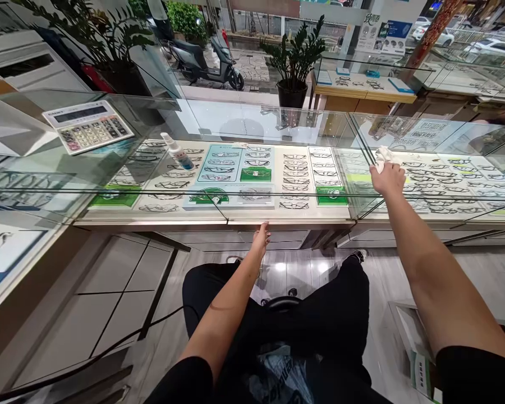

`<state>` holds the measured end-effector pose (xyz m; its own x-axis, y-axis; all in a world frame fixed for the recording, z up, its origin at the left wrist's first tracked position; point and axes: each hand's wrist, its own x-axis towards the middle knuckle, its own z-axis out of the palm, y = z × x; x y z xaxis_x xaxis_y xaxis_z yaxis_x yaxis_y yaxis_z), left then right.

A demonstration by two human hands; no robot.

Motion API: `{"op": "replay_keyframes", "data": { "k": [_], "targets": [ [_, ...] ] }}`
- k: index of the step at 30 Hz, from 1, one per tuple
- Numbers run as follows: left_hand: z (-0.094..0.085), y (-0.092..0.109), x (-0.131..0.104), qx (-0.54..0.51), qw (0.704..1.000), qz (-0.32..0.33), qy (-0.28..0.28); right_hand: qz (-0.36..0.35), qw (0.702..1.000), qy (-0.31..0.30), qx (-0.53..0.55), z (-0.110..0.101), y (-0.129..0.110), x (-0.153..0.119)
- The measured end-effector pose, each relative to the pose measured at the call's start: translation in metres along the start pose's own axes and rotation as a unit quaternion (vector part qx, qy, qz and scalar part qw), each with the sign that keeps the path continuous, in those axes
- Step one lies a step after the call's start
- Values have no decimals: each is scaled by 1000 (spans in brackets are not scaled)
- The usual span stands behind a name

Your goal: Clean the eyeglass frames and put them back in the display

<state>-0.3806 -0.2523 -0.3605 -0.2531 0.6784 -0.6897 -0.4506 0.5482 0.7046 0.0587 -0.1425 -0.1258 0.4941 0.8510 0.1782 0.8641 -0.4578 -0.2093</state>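
Observation:
My right hand (388,178) is closed on a crumpled white cloth (387,157), which rests on the glass top of the display case near the seam between two panes. My left hand (261,238) is at the front edge of the case (185,224), its fingers bent and pointing up; whether it grips the edge is hard to make out. On the glass to the left stands a small white spray bottle (177,151) with a blue base. Under the glass lie rows of eyeglasses (295,173), some on a light blue tray (219,163).
A calculator (88,126) sits on the glass at the back left. Potted plants (292,95) stand beyond the case. My legs are below the front edge, with a box (421,370) on the floor at right.

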Motion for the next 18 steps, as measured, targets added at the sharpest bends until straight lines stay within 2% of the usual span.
{"op": "replay_keyframes", "data": {
  "k": [10, 14, 18],
  "targets": [
    [-23, -15, -17, 30, 999, 4, -13, -6, 1000, 19, 13, 3, 0, -1],
    [-38, -28, -28, 37, 999, -2, -23, -11, 1000, 17, 10, 4, 2, 0],
    [-58, -43, -51, 49, 998, -9, -36, -14, 1000, 13, 11, 5, 3, 1]
  ]
}}
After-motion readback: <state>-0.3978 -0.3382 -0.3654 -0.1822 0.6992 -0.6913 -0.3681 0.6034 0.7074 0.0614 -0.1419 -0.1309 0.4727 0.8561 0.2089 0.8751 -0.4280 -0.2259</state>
